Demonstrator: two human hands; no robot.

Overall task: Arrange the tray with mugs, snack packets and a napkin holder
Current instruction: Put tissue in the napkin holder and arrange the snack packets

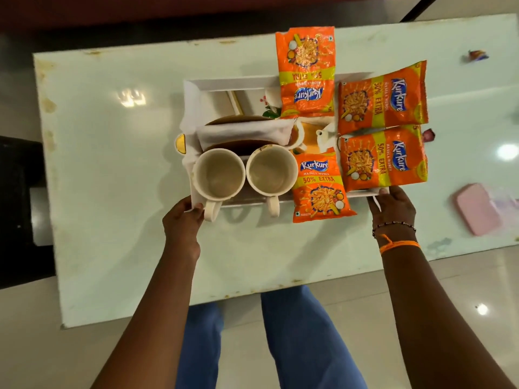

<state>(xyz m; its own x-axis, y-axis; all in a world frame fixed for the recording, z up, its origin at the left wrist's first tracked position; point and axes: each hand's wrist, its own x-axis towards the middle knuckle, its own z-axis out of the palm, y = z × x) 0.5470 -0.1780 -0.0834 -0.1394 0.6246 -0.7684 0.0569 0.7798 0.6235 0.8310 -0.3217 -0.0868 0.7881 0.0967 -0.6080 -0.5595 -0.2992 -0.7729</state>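
A white tray (238,82) rests on the pale table. Two cream mugs stand side by side at its near left, the left mug (218,175) and the right mug (271,171), handles pointing toward me. Behind them sits a brown napkin holder (238,146) with white napkins (244,133). Several orange Kurkure packets lie on the tray's right half, one at the far edge (307,71), two at the right (383,98) (384,161) and one at the near edge (320,189). My left hand (182,220) grips the tray's near left corner. My right hand (393,204) grips its near right corner.
The pale glossy table (112,164) has worn edges. A pink flat case (477,209) lies at the right, a small wrapper (477,55) at the far right. A dark stool or seat (19,206) stands left of the table. My blue trouser legs (303,332) are below the near edge.
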